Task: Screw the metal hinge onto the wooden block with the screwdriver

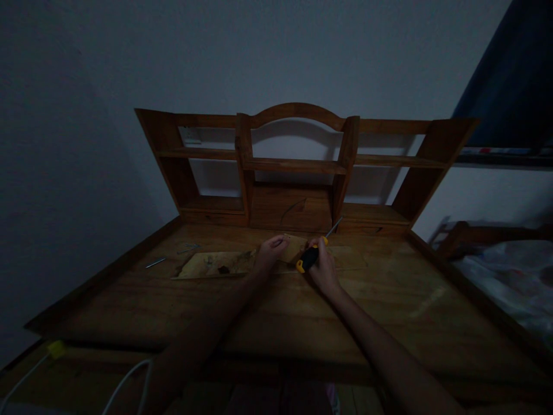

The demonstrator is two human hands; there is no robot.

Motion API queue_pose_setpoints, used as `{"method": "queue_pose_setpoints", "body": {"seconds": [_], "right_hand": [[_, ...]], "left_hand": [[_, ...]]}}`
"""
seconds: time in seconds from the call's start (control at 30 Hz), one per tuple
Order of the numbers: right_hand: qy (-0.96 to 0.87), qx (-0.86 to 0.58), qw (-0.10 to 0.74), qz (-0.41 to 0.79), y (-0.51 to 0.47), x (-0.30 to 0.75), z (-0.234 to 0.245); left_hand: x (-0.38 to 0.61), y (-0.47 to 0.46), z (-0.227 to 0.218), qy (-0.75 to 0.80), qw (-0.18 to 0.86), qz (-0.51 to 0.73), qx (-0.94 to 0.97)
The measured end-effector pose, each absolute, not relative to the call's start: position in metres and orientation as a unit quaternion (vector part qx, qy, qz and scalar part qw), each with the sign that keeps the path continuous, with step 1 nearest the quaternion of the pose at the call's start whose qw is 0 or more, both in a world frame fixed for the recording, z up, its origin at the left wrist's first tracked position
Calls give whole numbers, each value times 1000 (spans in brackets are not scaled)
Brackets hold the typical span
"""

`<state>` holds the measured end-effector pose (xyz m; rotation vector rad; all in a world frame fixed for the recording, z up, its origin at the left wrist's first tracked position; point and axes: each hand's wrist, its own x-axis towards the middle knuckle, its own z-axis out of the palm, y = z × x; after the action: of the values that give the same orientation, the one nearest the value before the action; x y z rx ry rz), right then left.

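My right hand (322,266) is wrapped round a screwdriver (307,259) with a black and yellow handle, its metal shaft slanting up and away to the right. To its left, the fingers of my left hand (272,251) are pinched together; whatever small thing they hold is too dark to name. Under both hands lies a pale strip of board (199,266), stained and rough at its left part. A squarer light piece (294,248) shows between my hands. On the desk at the left lie a thin metal rod (155,263) and several thin pieces (187,248).
A wooden shelf unit (298,167) stands along the back of the desk (389,311), against the wall. White cable (129,377) and a yellow item (56,349) are at the front left. At right is a pale plastic-looking heap (510,276). The room is dim.
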<state>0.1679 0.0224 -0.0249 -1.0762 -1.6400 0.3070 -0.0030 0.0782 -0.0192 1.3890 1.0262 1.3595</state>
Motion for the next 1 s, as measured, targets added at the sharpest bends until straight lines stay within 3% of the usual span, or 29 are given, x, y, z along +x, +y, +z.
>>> {"method": "queue_pose_setpoints", "body": {"seconds": [1.0], "right_hand": [[-665, -460, 569, 148, 22, 166, -24]], "left_hand": [[-2, 75, -17, 407, 492, 543, 546]]}}
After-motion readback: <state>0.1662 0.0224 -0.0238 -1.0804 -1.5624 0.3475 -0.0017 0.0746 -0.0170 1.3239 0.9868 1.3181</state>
